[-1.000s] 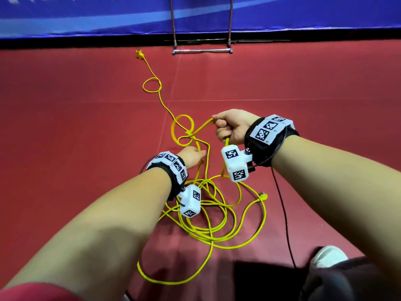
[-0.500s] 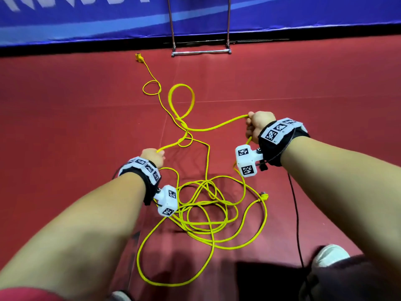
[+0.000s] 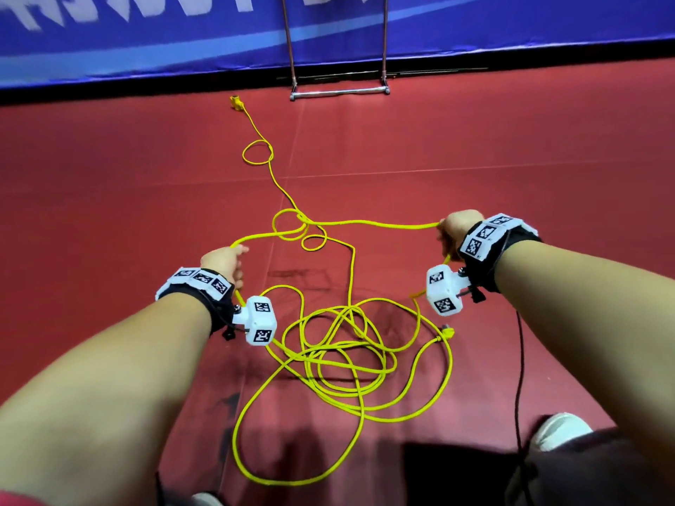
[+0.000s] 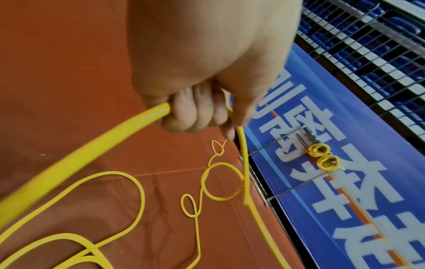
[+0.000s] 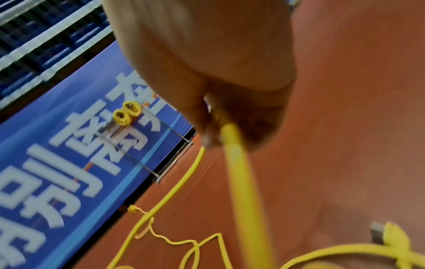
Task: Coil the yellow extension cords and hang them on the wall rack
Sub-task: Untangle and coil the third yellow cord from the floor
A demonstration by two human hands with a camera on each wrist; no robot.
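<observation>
banner [image 4: 345, 191]: large white Chinese characters, blurred, unreadable | wrist bands [image 3: 485, 237]: black-and-white square code markers, no text

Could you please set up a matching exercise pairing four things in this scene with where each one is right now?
Things:
1. left hand
2. far plug
3. coiled cords
4. near plug

Places:
A. hanging on the wall rack
B. gripping the yellow cord
C. on the floor beside the tangled pile
D. on the floor near the blue banner

Pairs: 1-B, 2-D, 3-A, 4-C
</observation>
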